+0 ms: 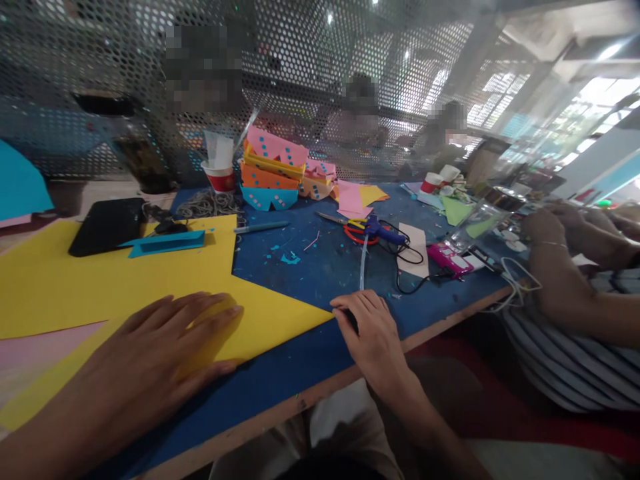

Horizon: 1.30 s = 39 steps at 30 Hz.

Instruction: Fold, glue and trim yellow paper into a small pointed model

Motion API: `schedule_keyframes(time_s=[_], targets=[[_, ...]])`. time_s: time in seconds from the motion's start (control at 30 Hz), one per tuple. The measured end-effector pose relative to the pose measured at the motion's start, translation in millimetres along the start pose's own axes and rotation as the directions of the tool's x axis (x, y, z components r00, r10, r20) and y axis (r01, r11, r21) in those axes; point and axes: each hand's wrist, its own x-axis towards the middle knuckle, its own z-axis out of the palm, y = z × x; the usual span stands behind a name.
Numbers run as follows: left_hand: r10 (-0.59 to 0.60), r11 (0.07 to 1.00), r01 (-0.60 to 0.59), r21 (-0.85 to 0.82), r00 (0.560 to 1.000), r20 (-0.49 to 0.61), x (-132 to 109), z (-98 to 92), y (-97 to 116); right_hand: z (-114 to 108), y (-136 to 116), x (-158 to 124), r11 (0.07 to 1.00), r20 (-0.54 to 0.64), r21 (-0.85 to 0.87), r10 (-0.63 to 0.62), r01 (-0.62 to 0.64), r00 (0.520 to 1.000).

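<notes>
A large sheet of yellow paper (270, 310), folded to a point at its right end, lies on the blue tabletop. My left hand (175, 347) rests flat on it, fingers stretched out and slightly apart. At the paper's tip, my right hand (367, 323) has thumb and fingers closed together on the corner. Just beyond the right hand are a blue glue gun (377, 232) with a clear glue stick and scissors (350, 227). A folded blue paper strip (170, 243) and a black phone (107, 227) sit on the yellow paper further left.
Stacked paper crowns (275, 163) and a red-and-white cup (219, 177) stand along the perforated metal screen (300, 53). A blue pen (263, 227) and paper scraps (290, 257) lie mid-table. A pink device (450, 260) with cables is at right, near another person's arm (565, 287).
</notes>
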Motion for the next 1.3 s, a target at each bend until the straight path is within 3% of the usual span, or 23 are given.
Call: schedule_keyframes(time_s=[0.57, 1.3], targets=[[-0.037, 0.999, 0.038, -0.018, 0.999, 0.04, 0.0, -2.6, 1.3, -4.5, 0.9, 4.4, 0.999, 0.128, -0.007, 0.053, -0.052, 0.99], [-0.07, 0.997, 0.071, -0.042, 0.997, 0.019, 1.3, -3.2, 2.5, 1.9, 4.8, 5.3, 0.999, 0.074, -0.044, 0.02, -0.017, 0.997]])
